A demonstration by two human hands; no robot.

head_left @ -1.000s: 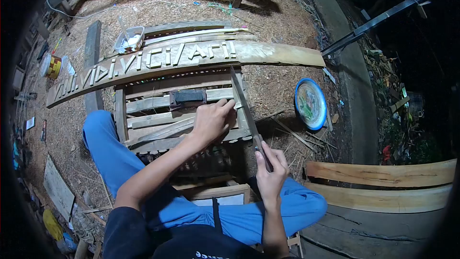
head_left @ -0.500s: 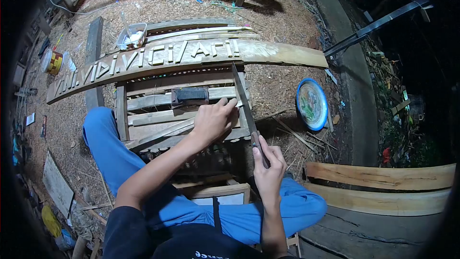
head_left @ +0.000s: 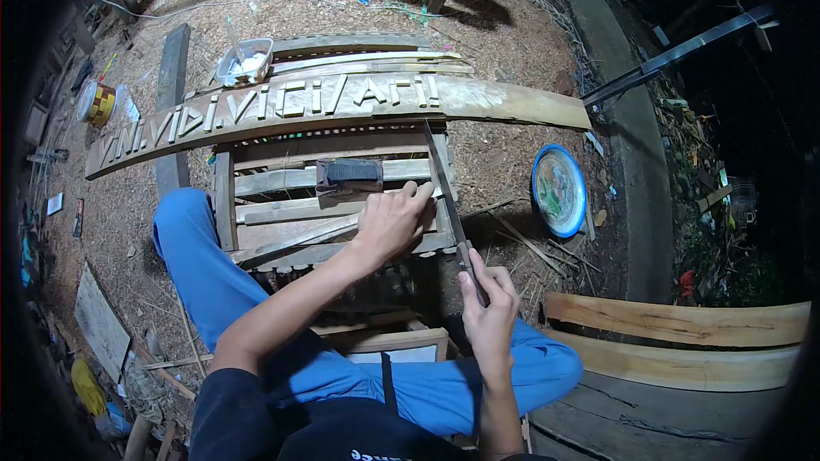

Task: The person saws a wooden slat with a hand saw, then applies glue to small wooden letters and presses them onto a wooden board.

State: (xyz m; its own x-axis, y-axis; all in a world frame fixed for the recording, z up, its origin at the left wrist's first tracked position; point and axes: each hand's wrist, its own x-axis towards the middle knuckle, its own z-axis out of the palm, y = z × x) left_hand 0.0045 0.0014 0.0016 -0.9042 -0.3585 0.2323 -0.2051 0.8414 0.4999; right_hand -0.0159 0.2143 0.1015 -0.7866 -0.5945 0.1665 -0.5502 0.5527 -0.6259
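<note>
My right hand is closed round the brown handle of a narrow saw. Its long dark blade points away from me, across the right edge of the slatted wooden bench; the teeth are too fine to make out. Beside the blade, my left hand presses a thin wooden strip on the bench, fingers bent and mostly hiding it. A dark rectangular block lies just beyond my left hand. Farther off, a long board carries raised wooden letters reading "Vini.Vidi.Vici/Ari!".
A plastic tub with white contents stands behind the board. A blue-rimmed round tray lies right of the bench, near scattered sticks. Two long planks rest at lower right. A yellow-and-red container is at far left.
The whole view has shifted slightly, so the scene sits a little farther right. Both hands keep their grip, and the saw stays beside the left fingers with little visible movement.
</note>
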